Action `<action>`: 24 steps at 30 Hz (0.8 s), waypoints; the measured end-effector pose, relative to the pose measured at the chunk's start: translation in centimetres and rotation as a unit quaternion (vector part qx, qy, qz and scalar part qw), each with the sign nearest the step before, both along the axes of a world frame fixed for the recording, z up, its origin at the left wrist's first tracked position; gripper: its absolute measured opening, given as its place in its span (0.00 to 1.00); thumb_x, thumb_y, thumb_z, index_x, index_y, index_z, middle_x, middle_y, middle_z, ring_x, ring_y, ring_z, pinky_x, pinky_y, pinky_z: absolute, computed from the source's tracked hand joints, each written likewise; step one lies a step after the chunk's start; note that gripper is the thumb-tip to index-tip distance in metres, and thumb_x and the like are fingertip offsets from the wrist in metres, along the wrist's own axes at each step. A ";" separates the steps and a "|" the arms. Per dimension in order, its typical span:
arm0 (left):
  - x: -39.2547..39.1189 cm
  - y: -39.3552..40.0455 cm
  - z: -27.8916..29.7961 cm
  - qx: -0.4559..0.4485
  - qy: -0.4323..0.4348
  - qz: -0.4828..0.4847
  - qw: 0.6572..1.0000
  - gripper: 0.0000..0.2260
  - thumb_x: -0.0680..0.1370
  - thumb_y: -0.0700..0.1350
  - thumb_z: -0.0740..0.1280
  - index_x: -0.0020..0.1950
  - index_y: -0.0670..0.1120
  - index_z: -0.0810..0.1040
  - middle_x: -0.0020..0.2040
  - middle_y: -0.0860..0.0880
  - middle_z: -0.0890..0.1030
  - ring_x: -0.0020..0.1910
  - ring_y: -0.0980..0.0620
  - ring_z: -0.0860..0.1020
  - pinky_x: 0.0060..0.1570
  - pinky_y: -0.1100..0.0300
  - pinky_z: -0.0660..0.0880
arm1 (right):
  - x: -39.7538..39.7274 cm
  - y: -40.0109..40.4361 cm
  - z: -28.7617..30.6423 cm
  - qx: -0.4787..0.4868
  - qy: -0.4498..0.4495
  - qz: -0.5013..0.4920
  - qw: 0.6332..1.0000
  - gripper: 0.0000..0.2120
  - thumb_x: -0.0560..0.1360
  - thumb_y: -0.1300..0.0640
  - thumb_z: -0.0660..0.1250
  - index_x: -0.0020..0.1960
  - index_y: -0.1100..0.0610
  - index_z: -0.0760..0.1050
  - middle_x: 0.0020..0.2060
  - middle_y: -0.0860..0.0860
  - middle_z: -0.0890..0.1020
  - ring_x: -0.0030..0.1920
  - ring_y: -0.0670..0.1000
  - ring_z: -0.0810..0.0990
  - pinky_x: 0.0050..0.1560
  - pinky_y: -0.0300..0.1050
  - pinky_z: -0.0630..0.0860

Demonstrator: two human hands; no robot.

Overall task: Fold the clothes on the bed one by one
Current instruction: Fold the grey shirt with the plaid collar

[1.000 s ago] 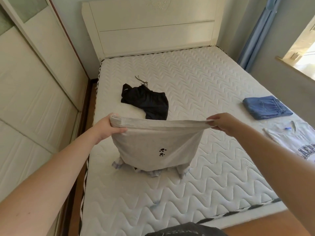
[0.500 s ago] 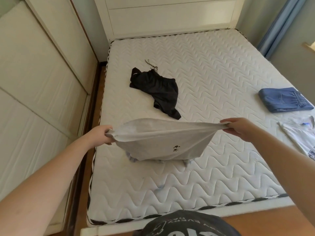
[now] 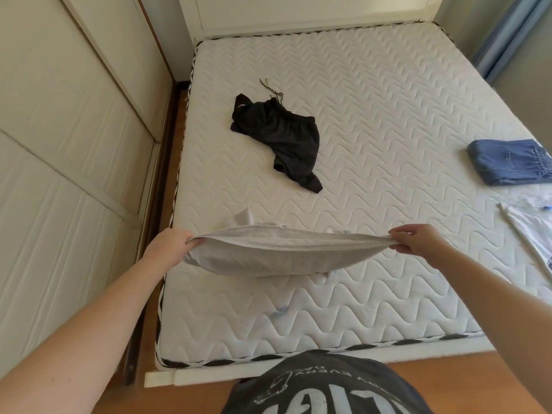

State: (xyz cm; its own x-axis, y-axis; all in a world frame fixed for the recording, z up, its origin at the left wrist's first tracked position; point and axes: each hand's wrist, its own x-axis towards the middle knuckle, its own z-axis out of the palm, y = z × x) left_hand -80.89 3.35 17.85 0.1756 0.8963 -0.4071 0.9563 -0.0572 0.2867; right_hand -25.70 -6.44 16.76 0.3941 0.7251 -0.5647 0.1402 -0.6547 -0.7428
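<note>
A: Both grips are on. The left hand (image 3: 170, 246) has its fingers curled round one end of the grey garment (image 3: 268, 252), and the right hand (image 3: 413, 239) pinches the opposite end between thumb and fingers.

B: So the cloth is stretched between them?

A: Yes, pulled out flat and wide, close to level, with its middle sagging towards the bed (image 3: 388, 121). It hangs over the near left part of the mattress. The underside looks to be brushing the quilted top, though I can't tell for sure whether it touches. A pale flap of the same garment sticks up behind the far edge, near the left hand.

B: What else is lying on the bed?

A: Black shorts (image 3: 279, 137), crumpled and unfolded, farther up on the left half, with a thin drawstring trailing towards the headboard (image 3: 313, 13). They sit well apart from the grey piece. Over at the right edge there is a blue folded garment (image 3: 504, 161), neat and squared. Just nearer than that lies a white shirt (image 3: 531, 231), cut off by the frame.

B: And around the bed?

A: Pale wardrobe panels (image 3: 74, 144) along the left, a blue curtain (image 3: 507, 34) in the far right corner, wooden floor (image 3: 209, 395) at the foot. The person's dark printed top (image 3: 322, 386) fills the bottom edge.
</note>
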 end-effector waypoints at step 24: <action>3.3 -13.1 -12.2 -0.289 -0.084 0.589 0.750 0.10 0.80 0.34 0.63 0.60 0.32 0.74 0.46 0.38 0.80 0.40 0.44 0.78 0.40 0.56 0.74 | -5.0 -8.8 -11.2 -0.347 0.103 -0.107 0.926 0.09 0.77 0.65 0.69 0.48 0.71 0.72 0.36 0.61 0.76 0.51 0.64 0.81 0.56 0.52 0.79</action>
State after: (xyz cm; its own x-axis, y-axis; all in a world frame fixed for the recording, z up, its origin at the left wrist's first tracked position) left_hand -77.60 -9.72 5.69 -0.5069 0.1529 -0.8483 0.1938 0.9792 0.0607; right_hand -30.68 -15.19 5.55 0.3192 0.0779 -0.9445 -0.1455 -0.9808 -0.1301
